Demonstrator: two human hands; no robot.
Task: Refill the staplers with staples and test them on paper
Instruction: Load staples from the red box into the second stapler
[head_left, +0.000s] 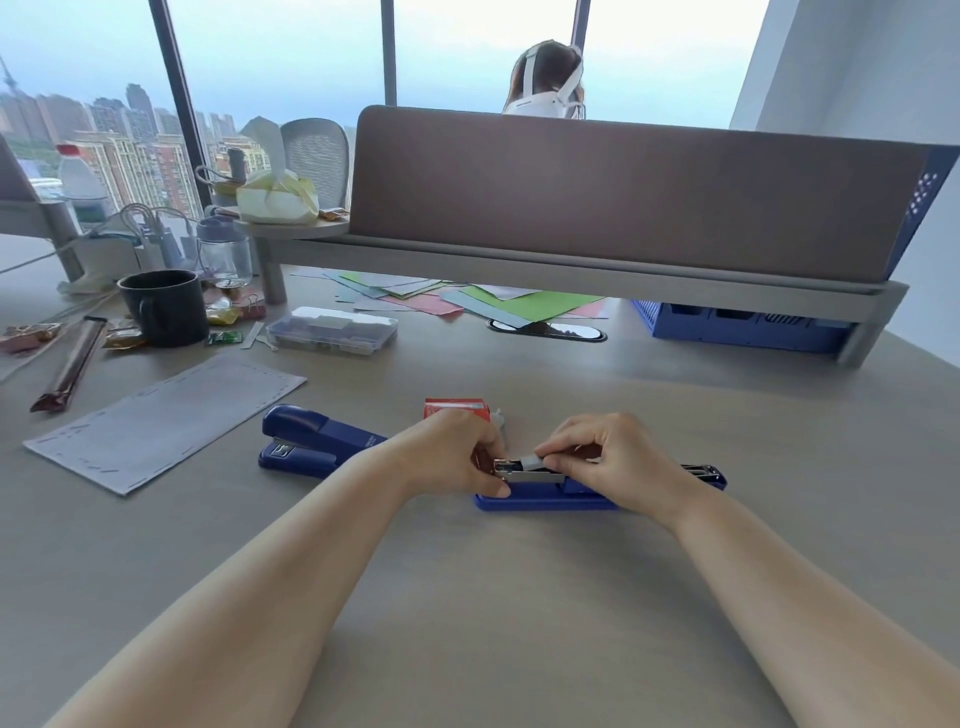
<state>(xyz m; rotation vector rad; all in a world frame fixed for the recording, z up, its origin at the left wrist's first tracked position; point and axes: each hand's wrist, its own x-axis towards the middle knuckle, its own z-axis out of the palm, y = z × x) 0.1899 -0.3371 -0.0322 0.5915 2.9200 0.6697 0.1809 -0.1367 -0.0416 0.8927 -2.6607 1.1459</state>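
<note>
Both hands are at work near the middle of the grey worktop (519, 597). An open stapler (545, 503) lies flat there, its blue base lengthwise from left to right and its top cover (704, 473) swung back to the right, so that the metal magazine (524, 473) is exposed. The left hand (457, 452) has its fingers and thumb curled round the front end of the magazine, gripping it. The right hand (608, 460) pinches a grey strip of staples (532, 460) between thumb and fingertips, directly above the magazine channel and touching or nearly touching it; whether the strip is seated cannot be told. A red staple box (457, 408) stands just behind the left hand. A second stapler (311, 441), blue and closed, lies on the worktop to the left, partly hidden by the left forearm. Further left is a grey sheet of paper (166, 415), lying flat, with rows of small marks along its edges. At the back left stand a black mug (166, 306) and a clear plastic case (332, 330). Loose coloured paper sheets (467, 301) are spread beneath a raised shelf (571, 270), and a blue basket (737, 322) sits beneath it at the right. A brown partition panel (623, 192) rises from the shelf, and another person (545, 78) is seated beyond it.
</note>
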